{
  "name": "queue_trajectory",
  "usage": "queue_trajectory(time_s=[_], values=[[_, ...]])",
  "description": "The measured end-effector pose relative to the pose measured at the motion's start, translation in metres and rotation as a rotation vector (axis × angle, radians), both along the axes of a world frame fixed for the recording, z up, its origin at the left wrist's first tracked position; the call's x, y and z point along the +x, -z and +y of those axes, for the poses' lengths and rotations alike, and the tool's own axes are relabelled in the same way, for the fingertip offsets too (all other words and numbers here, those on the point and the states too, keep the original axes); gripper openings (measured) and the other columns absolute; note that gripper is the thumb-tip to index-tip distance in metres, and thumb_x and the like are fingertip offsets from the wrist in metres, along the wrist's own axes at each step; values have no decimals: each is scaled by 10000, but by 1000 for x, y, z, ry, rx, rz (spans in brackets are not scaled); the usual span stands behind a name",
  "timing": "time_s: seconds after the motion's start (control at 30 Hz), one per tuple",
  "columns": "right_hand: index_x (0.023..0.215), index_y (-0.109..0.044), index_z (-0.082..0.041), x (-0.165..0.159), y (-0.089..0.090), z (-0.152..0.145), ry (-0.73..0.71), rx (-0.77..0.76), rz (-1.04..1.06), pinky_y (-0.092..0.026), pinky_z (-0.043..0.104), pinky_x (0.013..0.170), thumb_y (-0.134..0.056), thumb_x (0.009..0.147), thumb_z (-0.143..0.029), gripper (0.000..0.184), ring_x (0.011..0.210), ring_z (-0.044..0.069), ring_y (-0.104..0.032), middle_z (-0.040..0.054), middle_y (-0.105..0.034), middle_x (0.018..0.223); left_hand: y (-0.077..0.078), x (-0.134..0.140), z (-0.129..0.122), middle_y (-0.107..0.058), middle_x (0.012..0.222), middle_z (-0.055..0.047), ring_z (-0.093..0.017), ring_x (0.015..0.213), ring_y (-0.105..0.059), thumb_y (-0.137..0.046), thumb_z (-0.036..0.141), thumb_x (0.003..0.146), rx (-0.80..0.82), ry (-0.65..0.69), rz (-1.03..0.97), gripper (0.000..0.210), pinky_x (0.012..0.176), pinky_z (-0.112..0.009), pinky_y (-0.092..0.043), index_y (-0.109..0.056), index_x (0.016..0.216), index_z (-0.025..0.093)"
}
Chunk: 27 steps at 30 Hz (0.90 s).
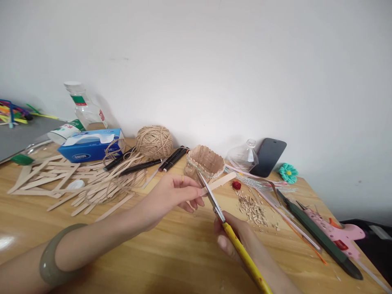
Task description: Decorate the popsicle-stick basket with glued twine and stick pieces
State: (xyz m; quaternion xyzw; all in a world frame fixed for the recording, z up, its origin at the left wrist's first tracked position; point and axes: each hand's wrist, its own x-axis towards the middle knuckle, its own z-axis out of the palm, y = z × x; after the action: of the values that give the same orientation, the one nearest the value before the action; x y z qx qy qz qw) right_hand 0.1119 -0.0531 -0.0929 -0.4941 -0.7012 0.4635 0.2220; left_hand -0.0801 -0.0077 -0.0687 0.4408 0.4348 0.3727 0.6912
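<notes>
Between the thumb and fingers of my left hand is one end of a flat wooden craft stick, which points away to the right. My right hand grips a pair of scissors with yellow handles. The metal blades lie across the stick close to my left fingertips; whether they touch the wood I cannot tell. Just behind the blades stands a small basket made of craft-stick pieces with a silvery trim. A red rose and a scatter of small wood clippings lie right of the stick.
Loose craft sticks, a twine ball, black markers and a blue tissue pack occupy the left. To the right are a phone, a teal flower, a dark green tool and a pink glue gun.
</notes>
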Motion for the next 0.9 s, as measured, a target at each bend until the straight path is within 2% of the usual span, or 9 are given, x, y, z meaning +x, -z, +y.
queue_trajectory(time_s=[0.17, 0.5, 0.6, 0.73, 0.9], values=[[723, -437, -194, -1, -5, -1, -9, -16, -41, -321, 265, 553, -349, 708, -827, 640, 627, 153, -388, -1, -435, 679, 3, 0, 0, -670, 571, 10, -68, 529, -571, -699, 266, 685, 61, 20, 51, 150, 554, -172, -478, -694, 587, 153], [873, -507, -186, 1, -5, -1, -18, 27, -67, -442, 316, 665, -356, 748, -786, 631, 735, 207, -517, 51, -556, 798, 5, -2, -1, -662, 584, 15, -77, 543, -568, -665, 281, 725, 93, 85, 102, 171, 574, -189, -470, -674, 616, 149], [836, -499, -185, 0, -5, -1, -11, 32, -54, -429, 300, 616, -353, 738, -797, 636, 688, 188, -493, 39, -534, 760, 4, -3, -2, -654, 593, 13, -84, 547, -561, -662, 309, 730, 97, 108, 128, 180, 571, -198, -462, -679, 642, 153], [750, -436, -197, 1, -3, -1, -17, 4, -23, -352, 266, 561, -349, 737, -801, 610, 632, 150, -392, -2, -432, 693, -1, -2, -3, -642, 625, -6, -103, 575, -562, -630, 370, 743, 95, 116, 147, 243, 590, -224, -465, -692, 675, 145], [758, -414, -201, 3, 1, 0, -32, -22, -5, -308, 266, 552, -334, 735, -809, 614, 629, 146, -355, -6, -406, 697, -4, 0, -1, -621, 605, 16, -102, 547, -542, -697, 307, 653, 72, 25, 111, 158, 561, -232, -458, -648, 648, 157]])
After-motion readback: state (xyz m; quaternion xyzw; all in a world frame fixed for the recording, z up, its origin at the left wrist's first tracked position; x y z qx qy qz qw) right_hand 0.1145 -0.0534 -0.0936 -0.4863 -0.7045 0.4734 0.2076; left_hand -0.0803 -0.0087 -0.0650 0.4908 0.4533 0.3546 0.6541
